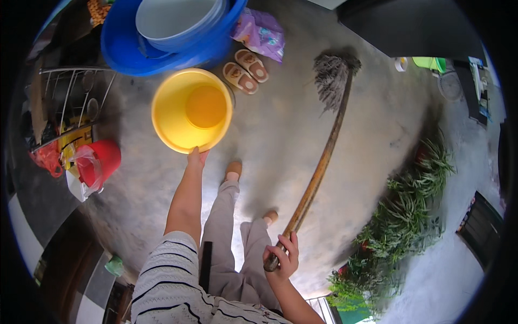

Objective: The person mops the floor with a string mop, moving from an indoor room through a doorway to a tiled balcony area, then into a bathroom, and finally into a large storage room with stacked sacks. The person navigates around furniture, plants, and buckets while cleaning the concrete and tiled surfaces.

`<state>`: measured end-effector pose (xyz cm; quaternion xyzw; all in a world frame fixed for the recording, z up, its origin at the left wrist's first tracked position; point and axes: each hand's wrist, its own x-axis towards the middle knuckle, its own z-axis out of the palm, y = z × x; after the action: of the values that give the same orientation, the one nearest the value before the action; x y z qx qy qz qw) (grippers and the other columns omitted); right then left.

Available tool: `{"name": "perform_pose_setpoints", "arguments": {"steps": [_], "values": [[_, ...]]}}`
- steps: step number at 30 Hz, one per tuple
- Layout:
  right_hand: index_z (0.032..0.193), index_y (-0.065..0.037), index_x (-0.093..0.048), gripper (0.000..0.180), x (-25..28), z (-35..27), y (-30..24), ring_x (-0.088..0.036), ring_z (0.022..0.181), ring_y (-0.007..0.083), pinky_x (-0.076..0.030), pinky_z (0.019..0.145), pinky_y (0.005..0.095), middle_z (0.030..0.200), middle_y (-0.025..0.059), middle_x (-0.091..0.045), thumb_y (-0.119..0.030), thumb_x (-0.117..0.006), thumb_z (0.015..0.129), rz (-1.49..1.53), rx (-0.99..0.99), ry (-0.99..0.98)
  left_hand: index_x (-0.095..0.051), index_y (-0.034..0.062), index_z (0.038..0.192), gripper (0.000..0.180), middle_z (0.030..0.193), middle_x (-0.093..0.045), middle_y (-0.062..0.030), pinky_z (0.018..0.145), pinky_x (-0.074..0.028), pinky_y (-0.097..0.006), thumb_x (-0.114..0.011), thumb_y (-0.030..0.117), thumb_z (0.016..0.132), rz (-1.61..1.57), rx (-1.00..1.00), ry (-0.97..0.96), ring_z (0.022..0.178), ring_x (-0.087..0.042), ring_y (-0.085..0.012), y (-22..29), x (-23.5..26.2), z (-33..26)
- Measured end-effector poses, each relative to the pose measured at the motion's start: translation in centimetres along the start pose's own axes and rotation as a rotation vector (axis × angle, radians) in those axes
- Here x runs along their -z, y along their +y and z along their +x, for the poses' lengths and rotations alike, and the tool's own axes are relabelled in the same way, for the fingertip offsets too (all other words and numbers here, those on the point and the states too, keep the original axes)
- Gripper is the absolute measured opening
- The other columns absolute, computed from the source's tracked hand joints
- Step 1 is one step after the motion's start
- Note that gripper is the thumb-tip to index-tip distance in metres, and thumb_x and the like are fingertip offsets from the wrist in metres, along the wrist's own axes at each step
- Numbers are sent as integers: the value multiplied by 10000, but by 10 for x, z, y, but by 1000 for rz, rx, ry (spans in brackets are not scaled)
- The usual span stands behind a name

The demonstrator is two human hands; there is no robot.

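My left hand point(198, 155) is closed on the near rim of a yellow plastic bucket point(171, 116), held out ahead of me at the end of my stretched arm. Its round mouth faces up, and only its plain inside shows. In my right hand point(286, 256) is the end of a mop's long wooden handle point(318, 175), with the fingers wrapped round it. The handle slants away to the far right. At its far end, the grey string mop head point(333, 81) is near the concrete floor; whether it touches, I cannot tell.
Beyond the bucket stand a large blue tub point(121, 51) with pale basins point(178, 21) in it, slippers point(246, 71) and a purple bag point(261, 33). A red bucket point(105, 160) and metal rack point(75, 94) are left. Potted plants point(402, 216) line the right; a dark cabinet point(410, 27) stands far right.
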<state>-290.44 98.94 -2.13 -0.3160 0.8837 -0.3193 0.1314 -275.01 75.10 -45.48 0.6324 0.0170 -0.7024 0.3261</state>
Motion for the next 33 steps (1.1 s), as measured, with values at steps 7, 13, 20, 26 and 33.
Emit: {"name": "perform_pose_setpoints", "arguments": {"steps": [7, 13, 20, 26, 33], "values": [[792, -57, -602, 207, 36, 1, 0, -589, 1031, 347, -435, 997, 473, 987, 112, -603, 47, -687, 635, 90, -8, 50, -338, -124, 1261, 697, 1266, -449, -276, 913, -485, -504, -448, 481, 932, 390, 458, -129, 1094, -538, -379, -66, -26, -73], [809, -69, -594, 245, 121, -5, 11, -595, 1056, 373, -493, 911, 408, 967, 104, -634, 48, -689, 617, 148, -33, 233, -363, -5, 1297, 654, 1247, -473, -227, 985, -442, -467, -472, 515, 916, 406, 795, -687, 1131, -525, -343, -160, -198, -328], [823, -33, -576, 152, 311, -29, 27, -553, 1147, 336, -432, 959, 393, 1028, 123, -627, 46, -633, 706, 610, -102, 425, -511, 31, 915, 300, 865, -601, -112, 740, -543, -340, -628, 295, 835, 556, 833, -977, 780, -615, -227, -279, -310, -464], [849, 11, -596, 127, 438, -79, 126, -584, 1095, 282, -438, 923, 338, 998, 136, -638, 109, -590, 769, 676, -230, 546, -501, 44, 824, 109, 725, -590, -83, 671, -569, -325, -586, 106, 795, 865, 767, -677, 692, -637, -204, -369, -293, -565], [890, 3, -596, 70, 450, -72, 243, -571, 1082, 260, -468, 924, 372, 1080, 157, -627, 2, -589, 820, 913, -493, 625, -506, 32, 835, 110, 788, -626, -105, 659, -589, -339, -566, 123, 824, 1099, 671, -531, 721, -671, -229, -460, -311, -521]]}}
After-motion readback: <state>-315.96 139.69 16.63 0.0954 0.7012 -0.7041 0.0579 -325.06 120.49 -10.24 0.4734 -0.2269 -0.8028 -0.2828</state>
